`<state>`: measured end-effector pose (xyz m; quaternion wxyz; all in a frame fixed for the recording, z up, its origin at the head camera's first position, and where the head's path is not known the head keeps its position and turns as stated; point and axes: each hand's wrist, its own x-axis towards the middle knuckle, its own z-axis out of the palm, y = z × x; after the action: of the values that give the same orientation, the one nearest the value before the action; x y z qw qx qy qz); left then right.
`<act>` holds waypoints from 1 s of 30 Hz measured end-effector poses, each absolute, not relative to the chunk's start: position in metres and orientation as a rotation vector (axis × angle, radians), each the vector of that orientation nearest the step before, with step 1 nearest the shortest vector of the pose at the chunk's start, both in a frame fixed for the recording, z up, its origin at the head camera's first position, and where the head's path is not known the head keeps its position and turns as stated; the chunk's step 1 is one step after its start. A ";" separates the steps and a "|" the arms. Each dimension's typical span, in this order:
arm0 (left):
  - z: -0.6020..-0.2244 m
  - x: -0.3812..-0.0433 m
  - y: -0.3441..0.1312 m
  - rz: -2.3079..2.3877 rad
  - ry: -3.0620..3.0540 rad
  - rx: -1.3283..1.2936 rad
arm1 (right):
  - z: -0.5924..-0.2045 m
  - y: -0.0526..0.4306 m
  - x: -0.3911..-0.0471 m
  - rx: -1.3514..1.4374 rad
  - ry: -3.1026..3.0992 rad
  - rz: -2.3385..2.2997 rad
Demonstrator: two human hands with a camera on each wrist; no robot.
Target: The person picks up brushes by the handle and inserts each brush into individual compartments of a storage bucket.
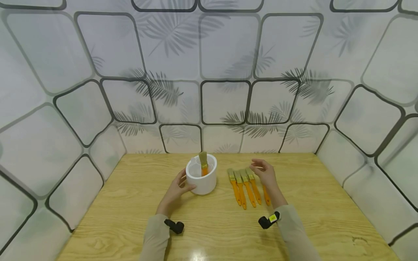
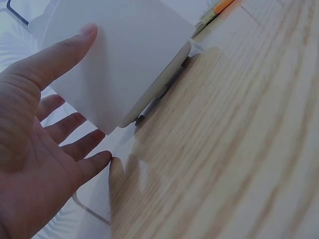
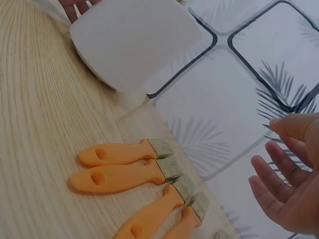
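Observation:
A white round container (image 1: 204, 185) stands on the wooden table. Inside it a paintbrush (image 1: 204, 163) leans upright, bristles up, with part of its orange handle showing. My left hand (image 1: 176, 191) holds the container from the left, thumb on its near side and fingers round the far left. The left wrist view shows the thumb (image 2: 60, 57) laid along the white wall. To the right, my right hand (image 1: 265, 176) hovers over the end of a row of paintbrushes (image 1: 241, 186), holding nothing. Its fingers (image 3: 269, 179) are spread and loosely bent.
Several flat brushes with orange handles lie side by side, bristles toward the back; one brush (image 1: 266, 195) is partly hidden under the right wrist. Patterned wall covering (image 1: 225, 101) rises behind the table (image 1: 209, 232) and on both sides.

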<state>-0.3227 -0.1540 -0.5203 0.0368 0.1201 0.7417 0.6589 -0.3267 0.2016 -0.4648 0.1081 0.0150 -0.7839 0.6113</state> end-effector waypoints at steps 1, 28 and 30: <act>-0.521 -0.323 -0.154 2.017 2.287 0.369 | -0.465 0.203 -0.327 0.034 -2.313 1.799; -0.517 -0.322 -0.157 2.037 2.268 0.360 | -0.476 0.226 -0.324 -0.063 -2.354 1.767; -0.519 -0.323 -0.156 2.037 2.281 0.361 | -0.476 0.228 -0.324 -0.064 -2.359 1.755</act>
<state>-0.3228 -0.1565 -0.5195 0.0310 0.1172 0.7403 0.6613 -0.3242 0.2284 -0.4760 0.1001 -0.0216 -0.7981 0.5937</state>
